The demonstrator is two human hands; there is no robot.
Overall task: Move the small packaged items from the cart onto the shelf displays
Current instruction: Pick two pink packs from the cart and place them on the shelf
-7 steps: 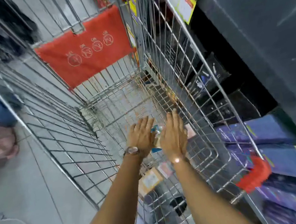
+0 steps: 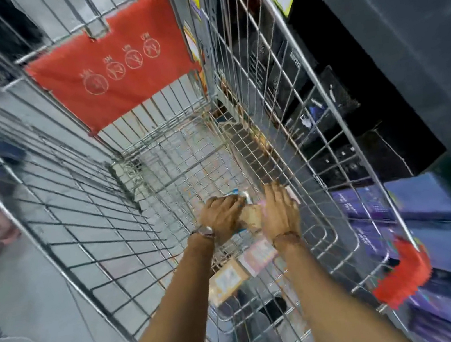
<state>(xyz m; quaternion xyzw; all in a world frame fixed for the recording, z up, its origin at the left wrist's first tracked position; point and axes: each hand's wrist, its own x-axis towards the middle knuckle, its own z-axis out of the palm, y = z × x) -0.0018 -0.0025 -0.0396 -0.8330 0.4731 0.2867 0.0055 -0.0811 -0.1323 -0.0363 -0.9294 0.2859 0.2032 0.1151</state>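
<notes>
both arms reach deep into the cart (image 2: 83,211) — left hand (image 2: 220,211) and right hand (image 2: 279,211) cupped around a small packet (image 2: 250,214) on the floor near its right wall, pressing it between them, likely to lift it.

1 head view, looking steeply down into wire cart (image 2: 84,222), close above; shelf (image 2: 406,53) at right.

Wristwatch (image 2: 206,230) on left wrist, bracelet (image 2: 285,235) on right
</notes>
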